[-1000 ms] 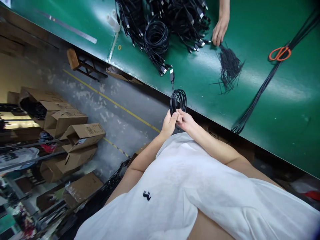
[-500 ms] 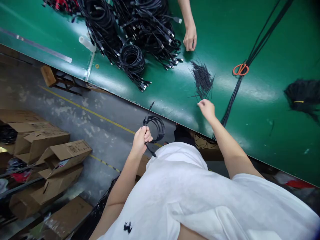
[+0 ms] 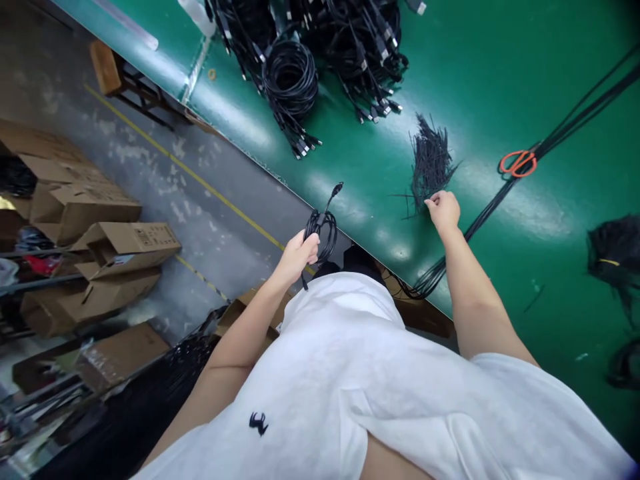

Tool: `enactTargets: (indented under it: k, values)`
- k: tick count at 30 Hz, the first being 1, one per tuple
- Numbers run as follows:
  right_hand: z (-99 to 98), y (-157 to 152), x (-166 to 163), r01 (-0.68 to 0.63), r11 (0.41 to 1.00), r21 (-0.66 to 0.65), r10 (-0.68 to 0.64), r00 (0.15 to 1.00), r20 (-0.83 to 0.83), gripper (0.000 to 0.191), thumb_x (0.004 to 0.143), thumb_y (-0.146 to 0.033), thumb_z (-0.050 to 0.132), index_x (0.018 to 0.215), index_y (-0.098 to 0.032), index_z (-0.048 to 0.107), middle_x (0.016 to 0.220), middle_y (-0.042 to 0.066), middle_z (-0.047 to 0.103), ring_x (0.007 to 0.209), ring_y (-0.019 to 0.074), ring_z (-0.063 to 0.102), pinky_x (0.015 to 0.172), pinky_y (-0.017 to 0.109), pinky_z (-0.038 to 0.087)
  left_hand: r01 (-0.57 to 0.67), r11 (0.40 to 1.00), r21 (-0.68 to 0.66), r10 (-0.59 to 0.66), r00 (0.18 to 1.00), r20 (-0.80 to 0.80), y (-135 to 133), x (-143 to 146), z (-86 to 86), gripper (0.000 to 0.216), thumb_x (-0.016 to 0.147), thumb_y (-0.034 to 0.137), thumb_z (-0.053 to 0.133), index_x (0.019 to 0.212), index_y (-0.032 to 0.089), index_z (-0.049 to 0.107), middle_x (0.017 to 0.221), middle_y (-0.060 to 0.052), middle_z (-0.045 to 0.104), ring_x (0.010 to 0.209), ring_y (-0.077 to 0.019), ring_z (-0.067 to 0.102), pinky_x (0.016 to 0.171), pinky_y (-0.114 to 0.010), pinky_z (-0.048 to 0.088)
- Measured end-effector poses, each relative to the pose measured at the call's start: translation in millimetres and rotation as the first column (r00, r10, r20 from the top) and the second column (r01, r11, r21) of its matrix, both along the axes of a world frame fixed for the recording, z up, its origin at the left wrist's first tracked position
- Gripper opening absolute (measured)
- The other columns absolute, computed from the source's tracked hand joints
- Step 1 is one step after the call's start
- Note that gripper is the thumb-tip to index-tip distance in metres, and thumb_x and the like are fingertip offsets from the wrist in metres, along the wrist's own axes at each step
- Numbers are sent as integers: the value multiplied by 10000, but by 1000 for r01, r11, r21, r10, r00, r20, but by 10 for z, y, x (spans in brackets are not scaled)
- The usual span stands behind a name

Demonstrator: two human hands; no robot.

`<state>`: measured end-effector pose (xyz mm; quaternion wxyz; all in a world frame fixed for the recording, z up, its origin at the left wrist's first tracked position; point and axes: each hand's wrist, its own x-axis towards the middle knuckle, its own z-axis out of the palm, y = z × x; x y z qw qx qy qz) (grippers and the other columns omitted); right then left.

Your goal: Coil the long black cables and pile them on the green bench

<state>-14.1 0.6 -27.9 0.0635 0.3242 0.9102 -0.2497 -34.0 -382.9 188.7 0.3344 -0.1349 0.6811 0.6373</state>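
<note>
My left hand (image 3: 299, 253) is closed round a small coiled black cable (image 3: 324, 230), held off the near edge of the green table (image 3: 480, 73); one plug end sticks up toward the table. My right hand (image 3: 443, 208) rests on the table with its fingers curled at the near end of a loose bundle of thin black ties (image 3: 429, 160). Whether a tie is pinched in those fingers is too small to make out.
A heap of coiled black cables (image 3: 320, 40) lies at the far side of the table. Orange scissors (image 3: 518, 163) sit on long black cords (image 3: 505, 193) running to the table edge. Cardboard boxes (image 3: 95, 247) stand on the floor at left.
My right hand left the coil and reached out to the bundle of ties. The left hand keeps the coil. Another person's hand near the cable heap is gone from view.
</note>
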Motion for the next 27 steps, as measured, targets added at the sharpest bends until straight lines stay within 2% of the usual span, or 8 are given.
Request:
enactTargets:
  k: [7,13,17,20,21,22,25,27]
  values:
    - [46,-88,-104,6,1000,6,-6,998,-57,102,845,-251,539,904,-179,579,1071,116,588,887,200,520,889,383,446,137,991,4,-136,984,-119,81,-61,-100,348,875,488,649,805,185,493,528,96,397,428,-41,352,446,-187,315]
    - [76,-85,-167,-13,1000,13,13,1000,-11,98,834,-200,518,857,-159,603,1051,140,592,845,202,508,832,400,445,112,994,-21,-113,991,-73,157,-66,8,279,848,348,702,768,188,487,554,89,370,453,-43,328,454,-191,282]
    - [259,-5,99,64,998,27,-63,997,-33,76,825,-231,535,799,-172,575,981,122,592,839,206,502,808,397,431,102,989,-110,-111,991,-77,188,-65,20,235,817,264,725,769,183,509,580,69,433,484,-55,365,475,-196,294]
    - [551,-268,472,132,968,-213,-155,984,-92,95,790,-269,549,734,-194,535,786,47,553,735,171,469,730,339,411,123,988,-92,-130,988,-82,242,-46,3,235,859,325,681,772,182,517,574,66,421,485,-62,348,479,-202,286]
    - [670,-452,600,103,917,-385,-152,983,-98,114,768,-297,572,723,-200,534,726,18,524,685,154,444,682,313,394,143,988,-54,-147,986,-83,268,-35,5,243,890,368,640,786,179,529,570,65,411,481,-65,337,481,-206,286]
    - [792,-676,715,54,816,-575,-133,986,-96,139,743,-327,600,718,-204,540,676,-7,491,635,137,414,629,287,368,174,985,-3,-174,981,-85,297,-23,11,268,925,412,581,807,174,545,567,64,402,477,-68,327,483,-210,288]
    - [1135,-1427,894,-35,314,-949,-17,999,-42,240,674,-401,691,709,-210,551,590,-55,402,527,90,302,512,238,251,305,945,117,-295,950,-100,383,25,54,382,989,478,427,841,158,572,560,56,394,474,-76,322,494,-225,302]
    - [1297,-1821,837,-8,85,-996,-37,999,-11,284,642,-401,727,675,-209,520,559,-71,358,493,69,231,482,231,178,391,913,113,-383,920,-88,420,68,79,389,981,478,461,788,155,556,567,41,427,492,-76,353,506,-227,312]
